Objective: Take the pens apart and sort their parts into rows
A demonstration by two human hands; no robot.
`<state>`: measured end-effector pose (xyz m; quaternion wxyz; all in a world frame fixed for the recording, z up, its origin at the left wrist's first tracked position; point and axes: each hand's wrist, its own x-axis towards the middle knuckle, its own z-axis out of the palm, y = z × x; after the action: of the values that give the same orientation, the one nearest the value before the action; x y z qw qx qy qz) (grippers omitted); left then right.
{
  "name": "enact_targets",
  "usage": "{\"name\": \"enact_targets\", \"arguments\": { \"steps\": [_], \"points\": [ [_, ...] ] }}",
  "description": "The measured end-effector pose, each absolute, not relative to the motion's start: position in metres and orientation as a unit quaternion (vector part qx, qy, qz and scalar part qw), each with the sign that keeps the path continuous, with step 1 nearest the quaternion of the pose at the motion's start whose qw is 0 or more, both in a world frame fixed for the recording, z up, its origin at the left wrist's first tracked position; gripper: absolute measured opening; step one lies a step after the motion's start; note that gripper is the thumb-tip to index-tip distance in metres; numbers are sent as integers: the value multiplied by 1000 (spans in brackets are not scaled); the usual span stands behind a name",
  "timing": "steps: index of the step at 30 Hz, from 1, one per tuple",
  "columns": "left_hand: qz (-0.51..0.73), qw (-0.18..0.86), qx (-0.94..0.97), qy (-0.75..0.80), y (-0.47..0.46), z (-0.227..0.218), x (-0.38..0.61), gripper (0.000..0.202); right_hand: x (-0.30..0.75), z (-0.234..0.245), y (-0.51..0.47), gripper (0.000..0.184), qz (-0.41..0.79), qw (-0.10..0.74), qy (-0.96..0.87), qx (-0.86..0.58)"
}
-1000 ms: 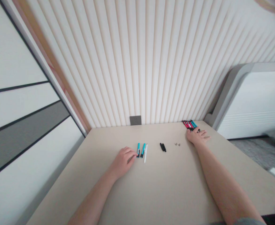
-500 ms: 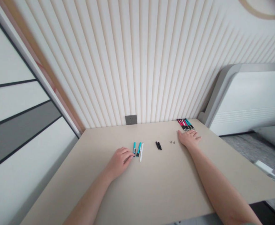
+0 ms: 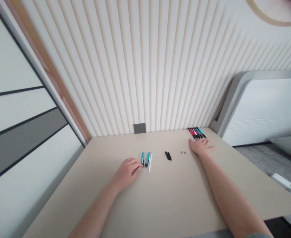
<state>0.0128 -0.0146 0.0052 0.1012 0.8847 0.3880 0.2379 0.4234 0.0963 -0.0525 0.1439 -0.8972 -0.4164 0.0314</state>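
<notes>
From my distant seat I look first at the two teal-and-black marker pens [image 3: 147, 159]. They lie on the table [image 3: 175, 191], in front of the grey wall socket plate [image 3: 139, 128] and a little to its right. They point almost the same way, and a thin white stick [image 3: 150, 162] lies just beside them on the right side. My left hand [image 3: 128, 172] is directly before the pens. Its fingers [image 3: 137, 164] are curled and loosely together, with the tips at the nearer pen, but I cannot tell if they are pinching it or only touching it.

I judge these pens are light and stiff, made from smooth plastic, so they can roll or slip away from a small push. The best hold seems to be at the middle of the barrel, between the thumb and fingertips.

Farther right of the plate lie two short black pieces [image 3: 168, 155] and two small grey pieces [image 3: 183, 152]. At the back edge of the table, there is a tight row of red, black and teal pens [image 3: 196, 133]. My right hand [image 3: 200, 146] lies flat just in front of this row, with its fingers [image 3: 205, 141] spread and pinching nothing.
</notes>
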Motion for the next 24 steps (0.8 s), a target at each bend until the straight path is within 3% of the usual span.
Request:
{"name": "enact_targets", "arguments": {
  "steps": [5, 16, 24],
  "points": [
    [239, 102, 886, 385, -15, 6, 13, 18, 416, -55, 91, 93, -9, 151, -412, -899],
    [233, 99, 889, 383, -15, 5, 14, 19, 413, -46, 91, 91, 66, 126, -429, -892],
    [231, 100, 890, 381, -15, 7, 14, 19, 414, -50, 93, 93, 43, 142, -420, -895]
  ]
}}
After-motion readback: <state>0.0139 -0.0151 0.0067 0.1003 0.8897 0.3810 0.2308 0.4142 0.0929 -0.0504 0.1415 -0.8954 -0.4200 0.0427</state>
